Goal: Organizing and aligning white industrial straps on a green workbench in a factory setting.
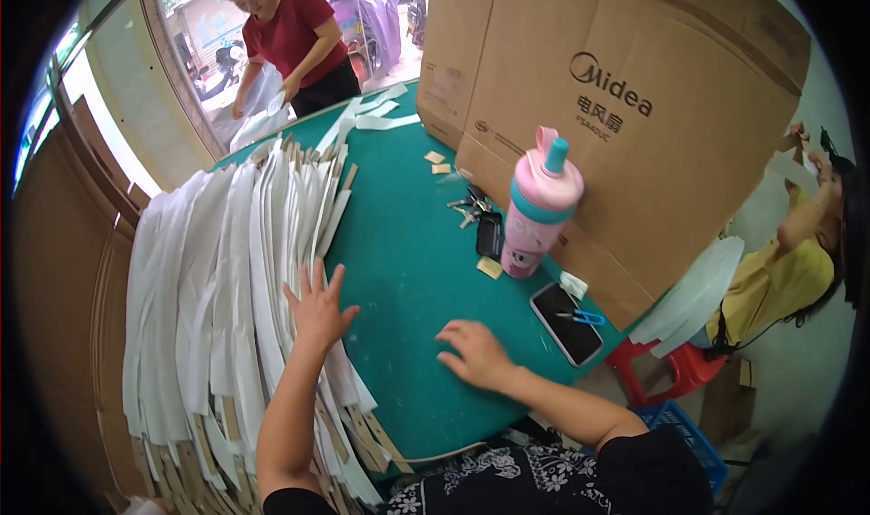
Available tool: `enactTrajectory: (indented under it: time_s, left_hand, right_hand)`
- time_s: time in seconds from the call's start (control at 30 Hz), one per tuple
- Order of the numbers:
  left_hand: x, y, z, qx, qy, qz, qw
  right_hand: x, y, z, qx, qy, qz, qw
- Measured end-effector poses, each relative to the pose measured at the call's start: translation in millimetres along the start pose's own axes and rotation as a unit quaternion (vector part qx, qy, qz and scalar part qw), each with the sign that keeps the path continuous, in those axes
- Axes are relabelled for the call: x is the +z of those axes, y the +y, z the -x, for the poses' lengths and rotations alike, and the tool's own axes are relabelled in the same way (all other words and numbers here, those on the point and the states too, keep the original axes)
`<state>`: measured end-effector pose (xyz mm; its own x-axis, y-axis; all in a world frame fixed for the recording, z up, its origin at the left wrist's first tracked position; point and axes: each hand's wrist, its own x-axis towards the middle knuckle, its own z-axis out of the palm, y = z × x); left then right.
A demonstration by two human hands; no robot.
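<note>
A thick row of long white fabric strips (237,288) with brown stiff pieces at their ends lies along the left side of the green table (399,243). My left hand (319,314) is at the right edge of this row, fingers spread and holding nothing. Whether it presses on the strips or hovers just over them, I cannot tell. To its right, my right hand (476,356) is low over the green tabletop, fingers loosely bent with the thumb apart, nothing in it. The nearest thing to that hand is a dark phone (567,327) with blue-handled small snips (584,317) lying across it.
A pink and teal bottle (541,207) stands before a large cardboard box (625,125). Keys (471,207) and a black case (489,234) lie beside it. Loose white strips (376,112) are at the far edge. One person stands beyond the table; another sits at the right.
</note>
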<state>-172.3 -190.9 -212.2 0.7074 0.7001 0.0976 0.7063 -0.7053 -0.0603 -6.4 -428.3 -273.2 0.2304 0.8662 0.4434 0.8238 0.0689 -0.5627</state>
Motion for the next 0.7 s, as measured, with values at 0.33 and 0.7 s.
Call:
enactTrajectory:
  time_s: [0.33, 0.7]
  left_hand:
    - [6.2, 63.6, 219.5, 0.229, -0.141, 0.132, 0.954]
    - [-6.4, -14.9, 251.3, 0.249, -0.097, 0.033, 0.963]
  right_hand:
    - [-126.3, 40.2, 97.3, 0.029, -0.058, 0.204, 0.977]
    - [-85.3, 7.7, 107.5, 0.010, -0.022, 0.088, 0.996]
